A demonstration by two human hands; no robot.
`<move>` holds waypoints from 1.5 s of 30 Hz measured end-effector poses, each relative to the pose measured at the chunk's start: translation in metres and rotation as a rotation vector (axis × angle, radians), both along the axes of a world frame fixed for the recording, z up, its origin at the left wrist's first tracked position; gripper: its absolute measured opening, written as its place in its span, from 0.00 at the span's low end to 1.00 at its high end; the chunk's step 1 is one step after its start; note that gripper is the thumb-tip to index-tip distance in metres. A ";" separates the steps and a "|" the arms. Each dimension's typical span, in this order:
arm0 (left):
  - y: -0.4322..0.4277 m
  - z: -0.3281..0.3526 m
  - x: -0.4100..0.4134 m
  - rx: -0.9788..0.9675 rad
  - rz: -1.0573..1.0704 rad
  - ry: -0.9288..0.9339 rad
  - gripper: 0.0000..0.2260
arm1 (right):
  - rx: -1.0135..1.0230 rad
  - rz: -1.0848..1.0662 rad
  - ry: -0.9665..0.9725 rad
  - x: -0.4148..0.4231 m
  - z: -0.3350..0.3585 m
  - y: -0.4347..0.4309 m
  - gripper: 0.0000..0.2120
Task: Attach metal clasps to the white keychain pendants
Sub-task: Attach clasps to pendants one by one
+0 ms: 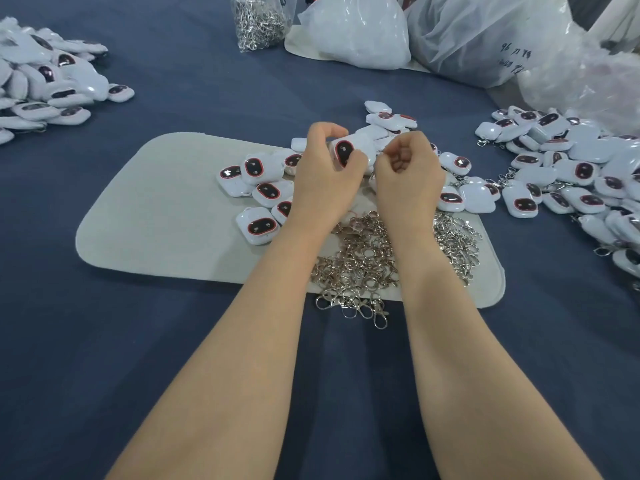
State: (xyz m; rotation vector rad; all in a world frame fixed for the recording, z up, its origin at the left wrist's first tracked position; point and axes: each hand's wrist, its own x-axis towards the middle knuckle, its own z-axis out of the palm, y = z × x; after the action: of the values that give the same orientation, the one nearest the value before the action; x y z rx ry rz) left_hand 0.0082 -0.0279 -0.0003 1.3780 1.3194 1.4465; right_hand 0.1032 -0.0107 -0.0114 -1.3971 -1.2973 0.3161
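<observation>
I see a blue cloth surface [138, 341] with a pale, round-cornered felt mat [156, 209] at its middle. Shiny metal clasps [363, 258] lie tangled at the mat's near right corner. Beyond them the left hand [323, 174] grips a glossy white, rounded-square pendant [346, 152]. The right hand [408, 171] has its fingers curled tight, and I cannot tell around what.

Glossy white plastic pendants [258, 226]; shiny metal clasps [360, 261]; matt blue cloth [173, 341]

White glossy pendants [258, 226], each with black oval window ringed red; metal clasps [363, 265] shiny silver; mat [156, 209] plain pale grey-beige; table [104, 341] plain navy blue; plastic bags [485, 36] translucent white, one with dark handwriting
</observation>
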 end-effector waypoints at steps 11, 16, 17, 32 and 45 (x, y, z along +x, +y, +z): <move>0.003 -0.003 -0.003 -0.015 0.018 -0.003 0.08 | 0.015 0.004 -0.063 -0.003 -0.002 0.001 0.07; 0.005 -0.005 -0.003 -0.007 0.044 0.020 0.08 | 0.007 0.005 -0.073 -0.004 -0.003 0.001 0.07; 0.006 -0.006 -0.003 0.000 0.052 0.036 0.08 | 0.011 0.005 -0.081 -0.004 -0.003 0.001 0.08; 0.005 -0.005 -0.002 0.012 0.085 0.040 0.09 | 0.002 -0.001 -0.121 -0.006 -0.004 -0.001 0.05; 0.005 -0.002 -0.003 0.085 0.154 0.081 0.10 | -0.022 0.008 -0.086 -0.008 -0.005 -0.003 0.07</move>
State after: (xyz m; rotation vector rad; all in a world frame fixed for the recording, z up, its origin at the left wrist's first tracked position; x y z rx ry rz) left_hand 0.0055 -0.0228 -0.0028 1.4293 1.4575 1.5798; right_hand 0.0949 -0.0137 -0.0163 -1.4378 -1.3737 0.2798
